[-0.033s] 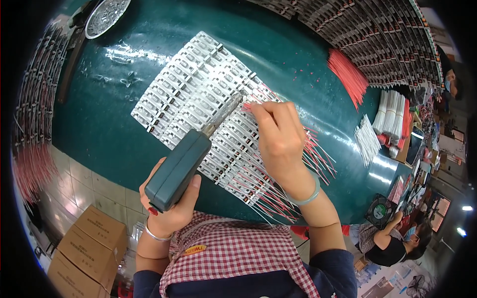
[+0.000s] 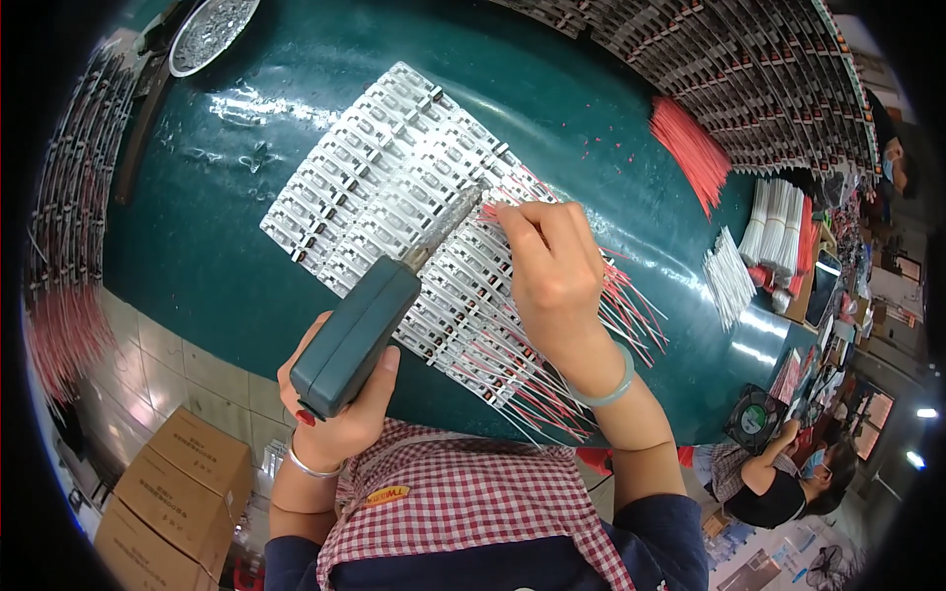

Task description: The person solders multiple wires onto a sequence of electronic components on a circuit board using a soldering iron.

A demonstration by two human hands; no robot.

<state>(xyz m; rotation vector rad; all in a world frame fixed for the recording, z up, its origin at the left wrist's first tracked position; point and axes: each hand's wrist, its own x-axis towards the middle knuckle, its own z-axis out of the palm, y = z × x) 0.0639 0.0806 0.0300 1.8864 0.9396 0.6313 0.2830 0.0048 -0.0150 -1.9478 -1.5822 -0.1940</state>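
My left hand [image 2: 357,419] is wrapped round the dark green pistol-shaped handle of a soldering iron [image 2: 357,333]. Its crusted silvery bit slants up and right over a white plastic panel [image 2: 370,148] of small sockets in rows, ending close to my right fingertips. Between the thumb and forefinger of my right hand [image 2: 557,281], a thin red wire [image 2: 489,213] is pinched against the panel near the iron's tip. Many red and white wires [image 2: 552,399] stick out along the panel's right and near side. Whether the tip touches a contact is too small to tell.
Loose red wires [image 2: 690,148] and white wires [image 2: 729,278] lie right on the green table [image 2: 296,39]. A metal bowl [image 2: 187,49] stands far left. Wired panels are stacked far right [image 2: 749,79] and left [image 2: 84,177]. Cardboard boxes [image 2: 177,492] sit lower left; another person [image 2: 778,473] works lower right.
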